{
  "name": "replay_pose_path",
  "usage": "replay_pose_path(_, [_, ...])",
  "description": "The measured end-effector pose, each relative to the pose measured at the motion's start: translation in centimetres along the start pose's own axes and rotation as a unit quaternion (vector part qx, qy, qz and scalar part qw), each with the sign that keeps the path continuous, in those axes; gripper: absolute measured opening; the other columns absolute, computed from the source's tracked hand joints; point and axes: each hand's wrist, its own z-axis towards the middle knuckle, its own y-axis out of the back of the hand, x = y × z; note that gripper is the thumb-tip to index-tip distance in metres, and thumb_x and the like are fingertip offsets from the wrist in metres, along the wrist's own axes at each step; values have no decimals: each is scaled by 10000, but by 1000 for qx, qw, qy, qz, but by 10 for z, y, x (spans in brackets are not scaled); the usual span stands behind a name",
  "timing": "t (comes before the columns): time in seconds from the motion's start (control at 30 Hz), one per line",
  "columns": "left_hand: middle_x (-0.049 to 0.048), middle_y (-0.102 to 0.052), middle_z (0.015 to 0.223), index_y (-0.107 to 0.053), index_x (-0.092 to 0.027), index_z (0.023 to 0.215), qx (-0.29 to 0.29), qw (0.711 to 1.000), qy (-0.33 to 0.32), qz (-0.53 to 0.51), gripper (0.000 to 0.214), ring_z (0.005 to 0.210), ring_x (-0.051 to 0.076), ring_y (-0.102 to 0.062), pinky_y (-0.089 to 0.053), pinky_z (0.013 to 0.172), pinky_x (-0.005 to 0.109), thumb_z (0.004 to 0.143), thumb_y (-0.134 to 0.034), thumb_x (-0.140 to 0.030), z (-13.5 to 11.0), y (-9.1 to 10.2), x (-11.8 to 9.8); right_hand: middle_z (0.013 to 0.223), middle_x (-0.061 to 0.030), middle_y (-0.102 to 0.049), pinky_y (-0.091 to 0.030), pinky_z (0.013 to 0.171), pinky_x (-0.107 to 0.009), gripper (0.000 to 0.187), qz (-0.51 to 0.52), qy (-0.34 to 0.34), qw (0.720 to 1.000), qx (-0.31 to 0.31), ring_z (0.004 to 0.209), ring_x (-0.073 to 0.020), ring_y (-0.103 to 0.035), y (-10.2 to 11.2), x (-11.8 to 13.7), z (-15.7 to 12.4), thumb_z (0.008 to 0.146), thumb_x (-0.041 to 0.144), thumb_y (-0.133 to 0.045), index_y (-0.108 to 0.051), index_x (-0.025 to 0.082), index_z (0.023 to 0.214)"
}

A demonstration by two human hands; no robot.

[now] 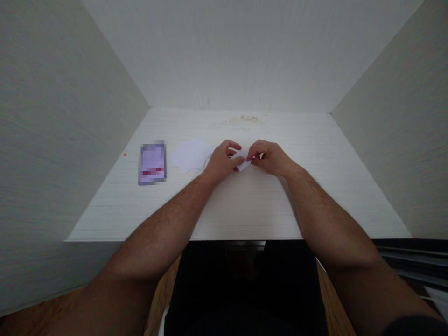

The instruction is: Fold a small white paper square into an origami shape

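A small piece of white paper (244, 163) is held up between my two hands, above the middle of the white table. My left hand (224, 161) pinches its left side between thumb and fingers. With thumb and forefinger, my right hand (268, 156) grips the paper's right edge. Part of the paper is hidden behind my fingers. Left of my left hand, several white sheets (191, 154) lie flat and loosely overlapping on the table; my hand covers their right end.
A pixelated purple and white rectangular item (153, 162) lies at the left of the table (245, 210). Near it is a tiny orange speck (125, 154). Brownish marks (247, 119) show near the back wall. Grey-white walls enclose the table's back and both sides.
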Motion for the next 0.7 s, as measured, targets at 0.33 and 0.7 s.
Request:
replay_pose_path(0.33, [72, -700, 1164, -783, -215, 930, 32, 914, -150, 376, 193, 1129, 254, -592, -452, 1041, 427, 795, -645, -228, 3, 4, 5, 778, 14, -689, -433, 675, -249, 225, -138, -38, 988, 64, 690, -116, -589, -5, -18, 0, 744, 100, -600, -766, 234, 817])
replay_pose_path(0.7, [46, -697, 1183, -759, -242, 1081, 107, 884, -169, 423, 322, 1128, 225, -610, -452, 1065, 386, 810, -589, -214, 6, 18, 2, 774, 9, -705, -454, 669, -255, 244, -89, -84, 990, 68, 668, -113, -583, -4, -11, 0, 731, 97, -611, -761, 216, 883])
